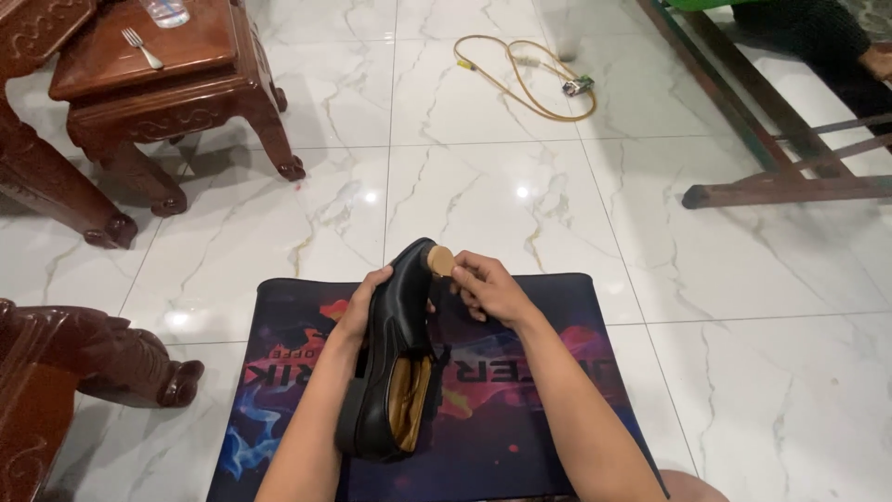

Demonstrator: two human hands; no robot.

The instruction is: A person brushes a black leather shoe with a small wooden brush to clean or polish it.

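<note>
Left grip: the left hand [360, 311] is clasped round the outer side of the black leather shoe [398, 358], fingers over the upper, holding it up on its side so that the toe points away from the person and the tan lining faces up.
Right grip: the right hand [488, 288] pinches a small round tan pad [440, 260] between fingertips and thumb, pressed against the toe of the shoe; the shoe seems to be braced by the left hand so that the pad can bear on the leather.
Shoe: held above the mat [548, 409], over its middle, heel nearest the person; whether the heel touches the mat I cannot tell.
Mat: dark, with blue and red flame patterns, flat on the floor [520, 186], likely there to keep the shoe off the tiles.
Floor: glossy white marble tiles with grey-gold veins, reflecting ceiling lights.
Beyond the shoe: a coiled yellow cord [530, 79] lies well apart on the tiles.
Left of the shoe: a carved dark wooden tabletop [163, 56] carrying a fork [141, 46], well apart; another carved wooden leg [102, 358] is nearer.
Right of the shoe: a wooden frame [780, 177] stands well apart.
</note>
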